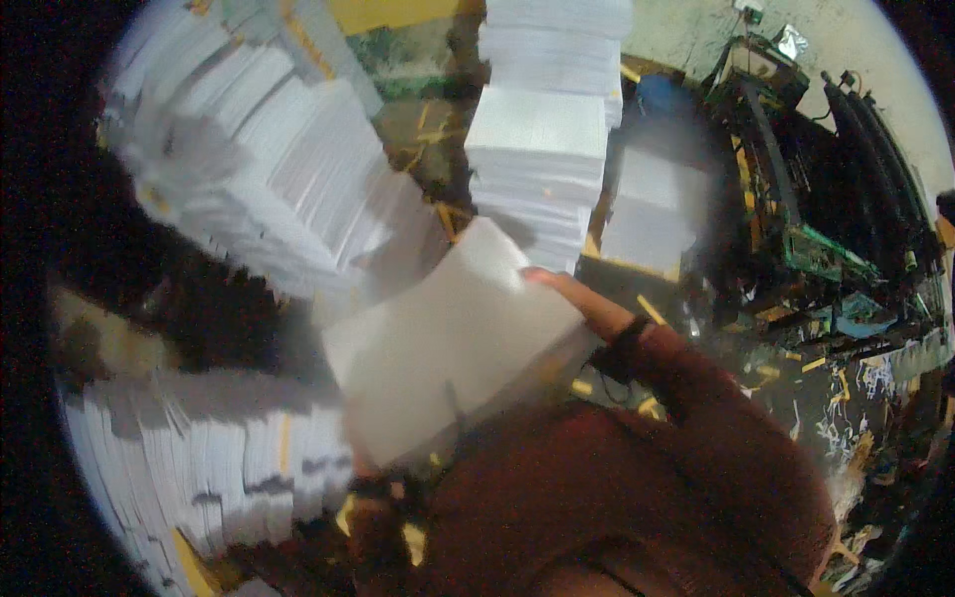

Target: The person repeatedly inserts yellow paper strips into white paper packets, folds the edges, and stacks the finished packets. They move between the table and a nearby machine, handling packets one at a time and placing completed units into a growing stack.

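Note:
A stack of white paper sheets [448,343] is held in front of my body, tilted, its near side blurred by motion. My right hand [569,292] grips its right edge, with the fingertips lying over the top sheet. At the near left corner my left hand [364,464] holds the other end, mostly hidden under the sheets. Just beyond the held stack stands a tall pile of white paper [537,124]. To the left leans a long row of paper bundles [318,169], and near my left arm is another row of bundles [229,458].
A lower pile of paper [652,224] sits right of the tall one. Dark machinery with green parts [806,239] stands along the right wall. Yellow strips and paper scraps [846,408] litter the floor at the right.

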Motion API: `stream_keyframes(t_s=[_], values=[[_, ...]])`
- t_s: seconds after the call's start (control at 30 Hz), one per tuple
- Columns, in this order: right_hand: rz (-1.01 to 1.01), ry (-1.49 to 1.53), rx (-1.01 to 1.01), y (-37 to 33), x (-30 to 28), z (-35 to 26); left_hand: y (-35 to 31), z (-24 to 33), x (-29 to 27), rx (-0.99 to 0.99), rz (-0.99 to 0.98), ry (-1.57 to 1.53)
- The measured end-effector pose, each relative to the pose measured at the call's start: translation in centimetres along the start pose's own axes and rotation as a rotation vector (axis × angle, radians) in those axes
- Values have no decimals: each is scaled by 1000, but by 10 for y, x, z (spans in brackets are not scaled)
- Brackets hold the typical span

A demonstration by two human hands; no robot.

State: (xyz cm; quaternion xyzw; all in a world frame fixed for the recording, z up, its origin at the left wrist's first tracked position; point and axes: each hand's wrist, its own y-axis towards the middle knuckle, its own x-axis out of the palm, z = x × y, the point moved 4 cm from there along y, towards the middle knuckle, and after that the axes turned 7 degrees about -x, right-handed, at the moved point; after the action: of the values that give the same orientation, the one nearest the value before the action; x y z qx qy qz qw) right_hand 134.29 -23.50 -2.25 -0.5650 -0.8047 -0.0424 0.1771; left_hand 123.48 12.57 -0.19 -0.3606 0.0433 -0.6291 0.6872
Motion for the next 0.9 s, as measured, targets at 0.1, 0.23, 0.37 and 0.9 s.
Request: stream_keyframes(t_s=[0.1, 0.23, 0.37, 0.9], values=[[227, 321, 209, 16, -51, -33, 87, 45, 34, 19, -171, 101], [378, 283, 19, 42, -114, -89, 218, 107, 125, -100, -377, 156], [579, 146, -168, 73, -172, -156, 292, 152, 232, -125, -619, 17], [752, 439, -99, 242, -413, -73, 603, 151, 377, -222, -383, 425]])
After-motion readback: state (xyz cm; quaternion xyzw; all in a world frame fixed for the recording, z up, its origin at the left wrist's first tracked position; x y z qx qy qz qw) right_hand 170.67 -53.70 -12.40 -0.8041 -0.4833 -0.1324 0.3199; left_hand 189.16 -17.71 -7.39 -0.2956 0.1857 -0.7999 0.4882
